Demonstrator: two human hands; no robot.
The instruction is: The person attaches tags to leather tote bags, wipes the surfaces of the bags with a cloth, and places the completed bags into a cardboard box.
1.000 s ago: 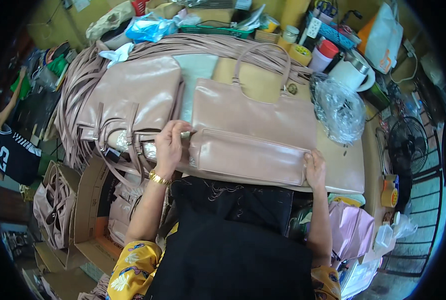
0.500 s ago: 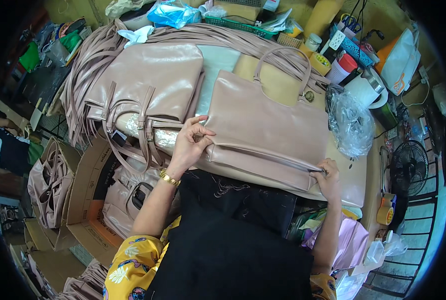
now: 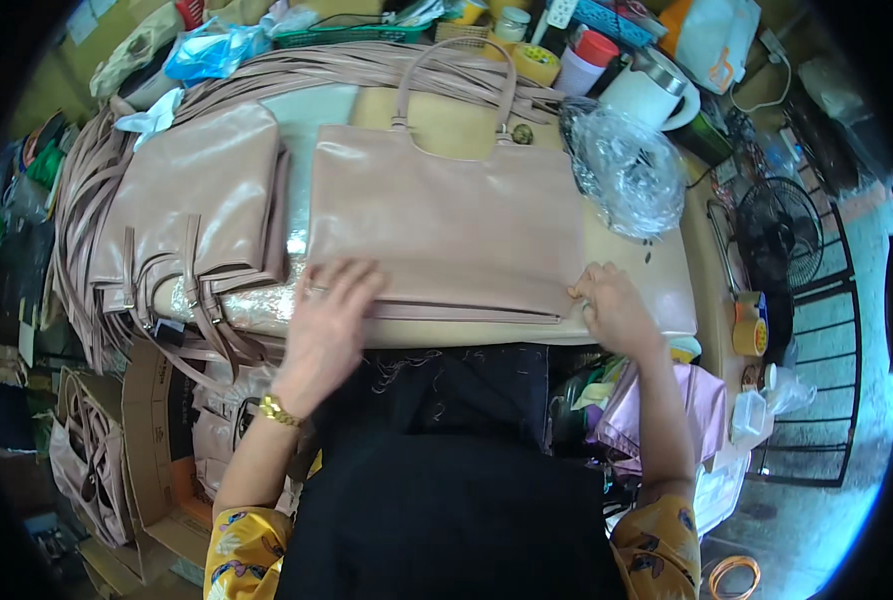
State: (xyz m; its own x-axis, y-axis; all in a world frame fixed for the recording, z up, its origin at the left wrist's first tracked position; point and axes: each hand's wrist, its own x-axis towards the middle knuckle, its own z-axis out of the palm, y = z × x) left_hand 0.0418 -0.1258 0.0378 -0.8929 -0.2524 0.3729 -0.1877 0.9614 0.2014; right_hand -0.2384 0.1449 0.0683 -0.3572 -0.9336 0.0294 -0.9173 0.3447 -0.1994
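Observation:
A dusty-pink leather handbag (image 3: 447,215) lies flat in front of me, its handle pointing away from me. My left hand (image 3: 332,325), slightly blurred, rests on its near left corner with fingers stretched out over the leather. At the near right corner, my right hand (image 3: 612,308) has its fingers closed on the edge in a pinch. A dark gap runs along the bag's near edge between the two hands. To the left lies a stack of similar pink bags (image 3: 202,190), with buckled straps (image 3: 192,265) hanging toward me.
Long pink leather strips (image 3: 367,68) are heaped along the back. Right of the bag sit a crumpled clear plastic bundle (image 3: 632,175) and a white kettle (image 3: 647,92). A cardboard box (image 3: 152,450) with bags stands at lower left. A black fan (image 3: 779,235) is at far right.
The view has shifted right. The handbag's bottom panel, folded out before, now lies nearly flat. My left hand has gone from pinching the side to lying over the near left corner.

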